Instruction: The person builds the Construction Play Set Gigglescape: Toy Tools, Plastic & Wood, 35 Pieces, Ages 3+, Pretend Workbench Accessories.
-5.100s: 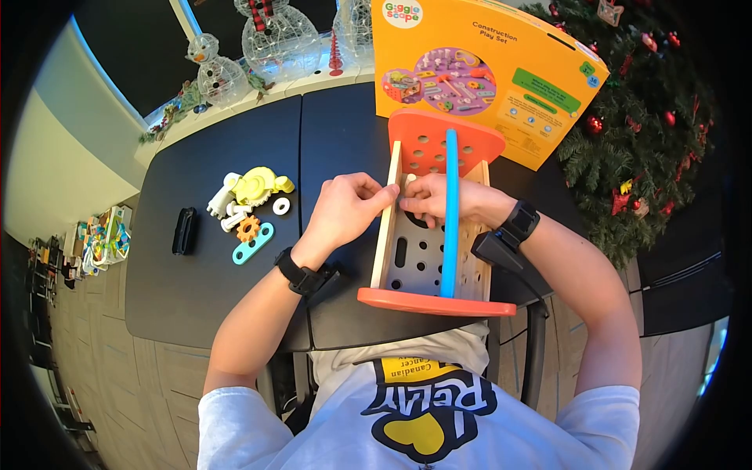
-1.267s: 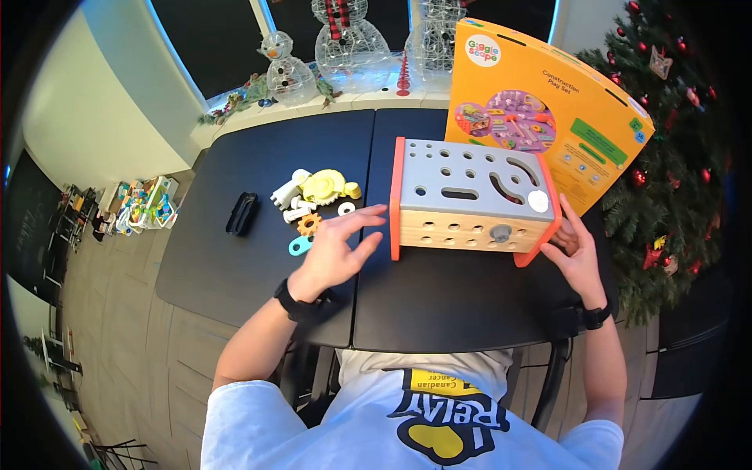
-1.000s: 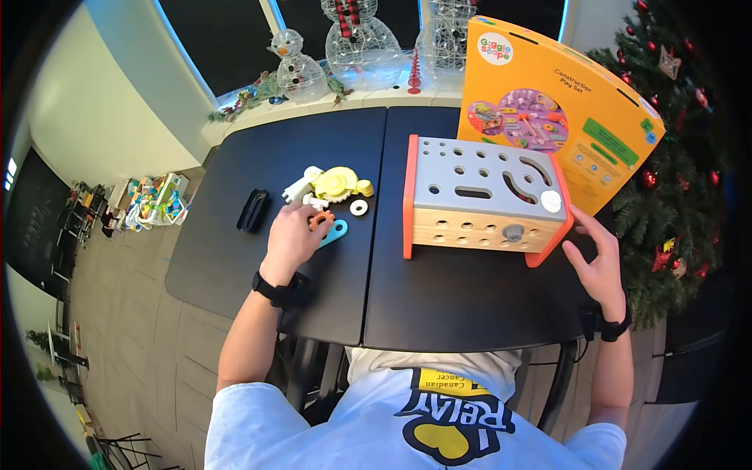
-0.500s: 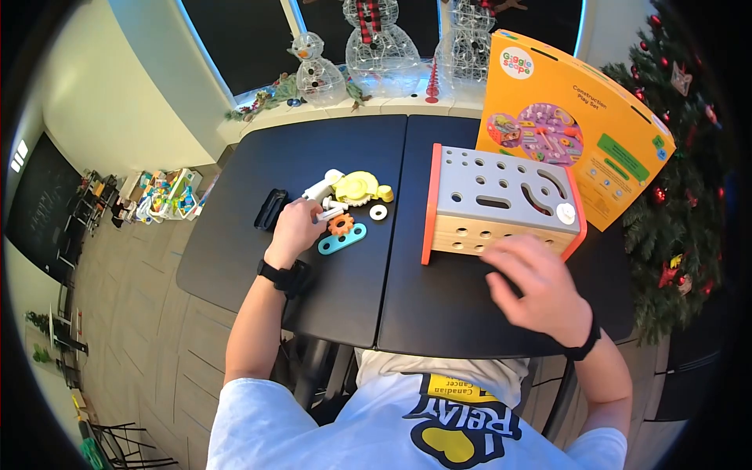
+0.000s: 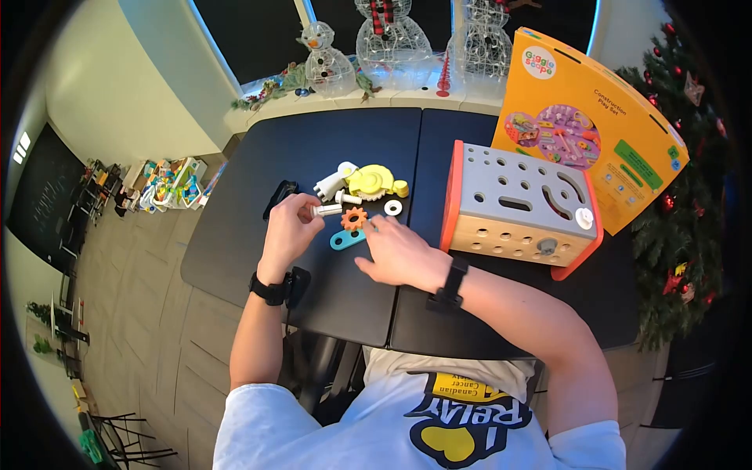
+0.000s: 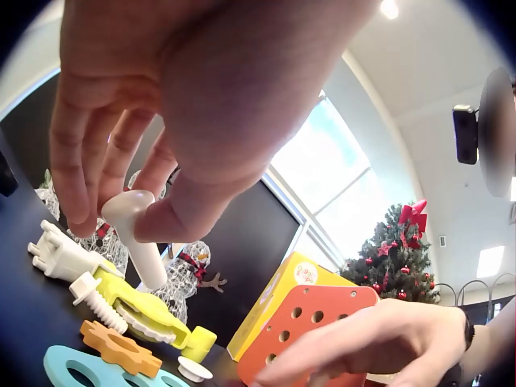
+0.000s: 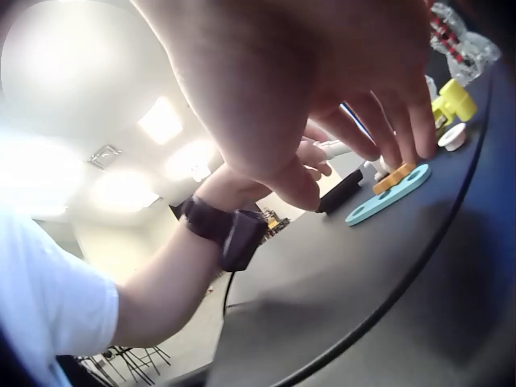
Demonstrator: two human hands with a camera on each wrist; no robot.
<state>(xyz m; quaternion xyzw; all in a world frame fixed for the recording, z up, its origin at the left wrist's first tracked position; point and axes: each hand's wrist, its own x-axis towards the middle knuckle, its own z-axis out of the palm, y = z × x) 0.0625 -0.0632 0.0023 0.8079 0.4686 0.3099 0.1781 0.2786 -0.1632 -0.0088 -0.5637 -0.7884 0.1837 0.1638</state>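
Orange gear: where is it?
Head view, left table panel: the orange gear lies between the left hand and right hand, by the turquoise strip.

Beyond the far edge of the table [image 5: 235, 258], a pale ledge [image 5: 399, 100] is running beneath dark windows [image 5: 254, 39]. Three wire snowmen [image 5: 329, 70] are standing on it, a garland [image 5: 270, 84] is lying beside the leftmost, and a red cone [image 5: 444, 74] is rising between the other two. Past the right edge, a Christmas tree [image 5: 674, 196] is showing red ornaments. Past the left edge, shelves [image 5: 168, 186] are holding colourful items, a blackboard [image 5: 47, 184] is standing near a pale wall [image 5: 106, 70], and a grey-brown floor [image 5: 157, 313] is spreading. Ceiling lights [image 7: 161, 121] are glowing.
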